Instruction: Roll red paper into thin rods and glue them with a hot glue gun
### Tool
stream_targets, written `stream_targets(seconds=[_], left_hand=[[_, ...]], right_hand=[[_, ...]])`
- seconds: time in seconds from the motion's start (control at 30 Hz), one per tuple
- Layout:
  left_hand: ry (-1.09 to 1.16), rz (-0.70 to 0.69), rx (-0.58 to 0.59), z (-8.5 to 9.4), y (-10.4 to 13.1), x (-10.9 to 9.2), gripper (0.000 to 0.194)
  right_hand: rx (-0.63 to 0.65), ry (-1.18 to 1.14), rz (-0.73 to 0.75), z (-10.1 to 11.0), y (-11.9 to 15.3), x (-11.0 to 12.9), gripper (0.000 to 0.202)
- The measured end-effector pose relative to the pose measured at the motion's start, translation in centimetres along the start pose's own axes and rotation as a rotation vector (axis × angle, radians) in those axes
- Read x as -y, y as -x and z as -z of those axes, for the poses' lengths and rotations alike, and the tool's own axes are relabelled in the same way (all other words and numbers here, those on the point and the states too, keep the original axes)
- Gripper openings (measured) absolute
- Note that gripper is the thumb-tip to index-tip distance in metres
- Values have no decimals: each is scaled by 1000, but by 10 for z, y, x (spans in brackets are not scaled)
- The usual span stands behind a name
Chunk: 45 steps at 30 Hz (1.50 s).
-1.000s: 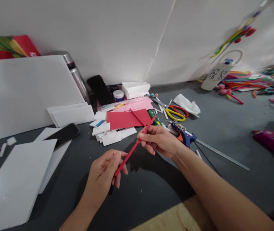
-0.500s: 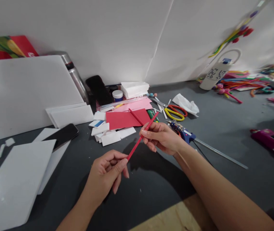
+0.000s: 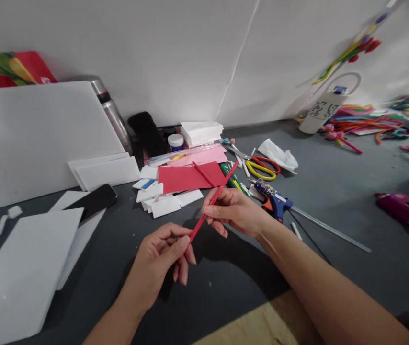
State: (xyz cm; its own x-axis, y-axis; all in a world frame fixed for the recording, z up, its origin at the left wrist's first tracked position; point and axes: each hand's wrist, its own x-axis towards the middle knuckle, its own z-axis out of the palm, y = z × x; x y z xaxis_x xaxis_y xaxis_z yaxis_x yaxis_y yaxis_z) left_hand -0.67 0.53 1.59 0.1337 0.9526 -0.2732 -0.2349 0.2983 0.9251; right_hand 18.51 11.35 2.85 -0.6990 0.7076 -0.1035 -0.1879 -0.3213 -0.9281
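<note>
A thin red paper stick (image 3: 199,224), perhaps a rolled strip, slants between my two hands above the dark table. Its lower end is pinched between thumb and fingers of my left hand (image 3: 164,254). Higher up, the thumb and fingertips of my right hand (image 3: 231,211) grip it near its middle, and its far end points up and away. Behind the hands lies a red paper sheet (image 3: 179,179) with a second red stick (image 3: 203,173) on it. White paper pieces (image 3: 164,206) are spread beneath that sheet.
Right of my right hand lie a blue glue gun (image 3: 281,207) with a long clear stick, yellow-and-red scissors (image 3: 262,168) and crumpled tissue (image 3: 278,155). A magenta glue gun (image 3: 403,211) lies far right. White boards (image 3: 28,273) and a black phone (image 3: 98,200) are left.
My right hand has slid down and left along the red stick, closer to my left hand. The left hand has barely moved.
</note>
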Motion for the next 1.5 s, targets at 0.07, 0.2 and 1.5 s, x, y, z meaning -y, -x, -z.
stream_targets(seconds=[0.07, 0.2, 1.5], left_hand=[[90, 32, 44, 0, 0, 0, 21], [167, 62, 81, 1, 0, -2, 20], [-94, -12, -93, -3, -2, 1, 27]], right_hand=[[40, -2, -8, 3, 1, 3, 18], [106, -6, -36, 8, 2, 6, 18], [-112, 5, -117, -14, -4, -9, 31]])
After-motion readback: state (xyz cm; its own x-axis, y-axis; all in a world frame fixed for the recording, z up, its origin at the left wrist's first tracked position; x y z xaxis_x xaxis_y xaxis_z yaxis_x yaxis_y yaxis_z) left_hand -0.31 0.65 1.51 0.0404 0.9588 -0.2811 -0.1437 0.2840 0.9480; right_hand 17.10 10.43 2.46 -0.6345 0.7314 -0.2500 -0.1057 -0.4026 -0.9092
